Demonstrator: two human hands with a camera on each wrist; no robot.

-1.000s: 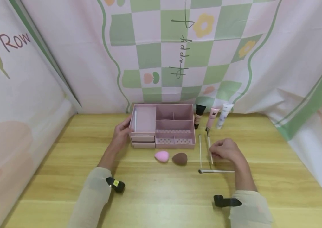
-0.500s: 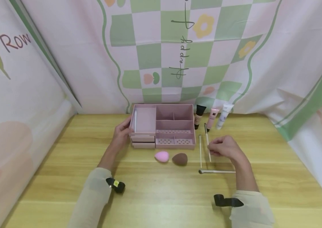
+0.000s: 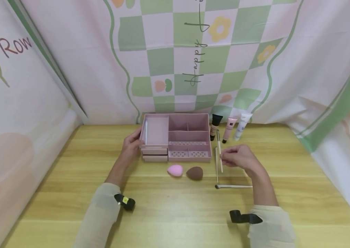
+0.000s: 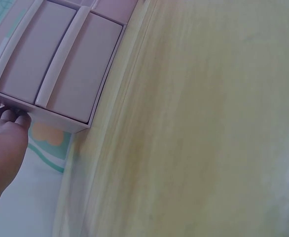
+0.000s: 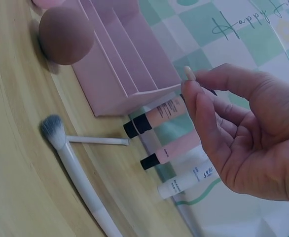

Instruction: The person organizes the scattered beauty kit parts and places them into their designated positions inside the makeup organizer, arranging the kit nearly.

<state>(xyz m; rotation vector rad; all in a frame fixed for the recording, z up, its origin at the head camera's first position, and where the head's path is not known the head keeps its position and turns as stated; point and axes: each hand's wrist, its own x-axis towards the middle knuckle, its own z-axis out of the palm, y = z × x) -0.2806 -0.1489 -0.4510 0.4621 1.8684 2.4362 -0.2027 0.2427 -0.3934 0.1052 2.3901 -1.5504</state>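
At the left side of a pink cosmetics organizer (image 3: pixel 188 137), my left hand (image 3: pixel 130 146) rests its fingers against the wall. In the left wrist view those fingers (image 4: pixel 6 116) touch the side by the two drawers. My right hand (image 3: pixel 240 159) pinches a makeup brush (image 3: pixel 219 146) by its pale handle, dark head pointing to the back, just right of the organizer. Most of that brush is hidden behind the fingers in the right wrist view, where its handle end (image 5: pixel 189 73) shows. Below it lie a thin brush (image 3: pixel 216 165) and, crosswise, another brush (image 3: pixel 234 186).
A pink makeup sponge (image 3: pixel 175 170) and a brown sponge (image 3: pixel 195 173) lie before the organizer. Behind the brushes stand a black-capped tube (image 3: pixel 215 127), a pink tube (image 3: pixel 229 130) and a white tube (image 3: pixel 243 126). A patterned curtain (image 3: pixel 190 62) hangs behind the table (image 3: pixel 175 210).
My right hand has lifted the brush and carried it left and slightly back toward the organizer. The left hand stays on the organizer's side.
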